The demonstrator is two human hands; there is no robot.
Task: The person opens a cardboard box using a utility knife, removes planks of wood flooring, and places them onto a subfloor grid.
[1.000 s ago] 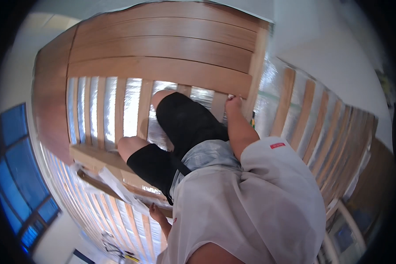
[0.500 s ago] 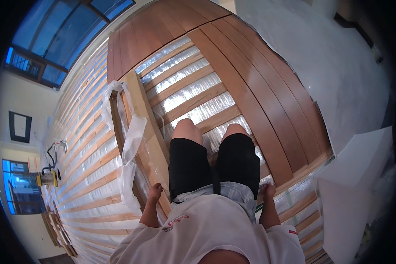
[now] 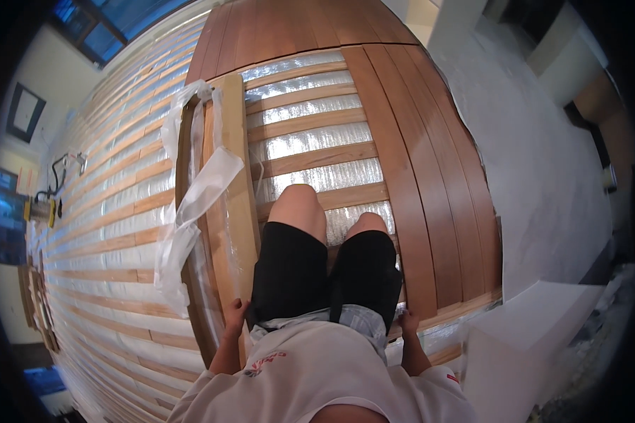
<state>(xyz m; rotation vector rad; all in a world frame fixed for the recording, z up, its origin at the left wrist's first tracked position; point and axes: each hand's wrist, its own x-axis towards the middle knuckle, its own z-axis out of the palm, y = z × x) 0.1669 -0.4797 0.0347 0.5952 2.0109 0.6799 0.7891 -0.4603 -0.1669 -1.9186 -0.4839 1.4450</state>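
I am kneeling on a floor under construction, my knees in black shorts (image 3: 324, 271) over wooden battens and silver foil insulation (image 3: 310, 144). My left hand (image 3: 234, 315) rests beside my hip on a pack of wooden planks (image 3: 233, 204) partly wrapped in loose clear plastic (image 3: 194, 204); its fingers lie on the top plank's edge. My right hand (image 3: 408, 324) presses flat on the near end of the laid brown floorboards (image 3: 430, 211). Neither hand holds anything.
Bare battens with foil (image 3: 106, 233) stretch to the left, with a tool and cable (image 3: 53, 190) at the far left. A pale sheet (image 3: 543, 183) covers the floor on the right, and a white box (image 3: 536, 338) stands near my right side.
The view has swung round and settled over my knees. Both hands have stayed planted beside my hips over the last half second, left on the plank pack, right on the laid boards.
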